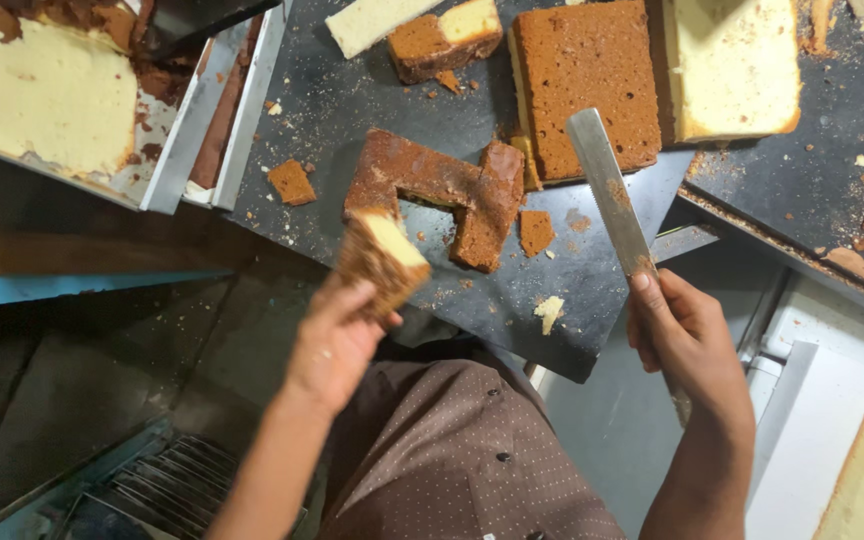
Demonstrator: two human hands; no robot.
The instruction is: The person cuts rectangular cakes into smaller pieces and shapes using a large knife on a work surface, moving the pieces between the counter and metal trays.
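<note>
Two hands at a dark board: one grips a cake piece, the other a long knife.

The left hand [337, 335] is closed around a cake piece [382, 255], brown crust outside and pale crumb on top, held just above the near edge of the board [592, 290]. The right hand [682, 335] is wrapped tight on the handle of a knife [607, 190], whose blade slants up and away over the board, its tip lying across the front edge of a brown slab [582, 85]. Between the hands, on the board, lies an angular brown offcut [442, 185], just beyond the held piece. A pale slab [737, 65] sits right beside the brown one. Crumbs and small scraps lie scattered around. A tray [167, 150] with pale cake stands at far left.
</note>
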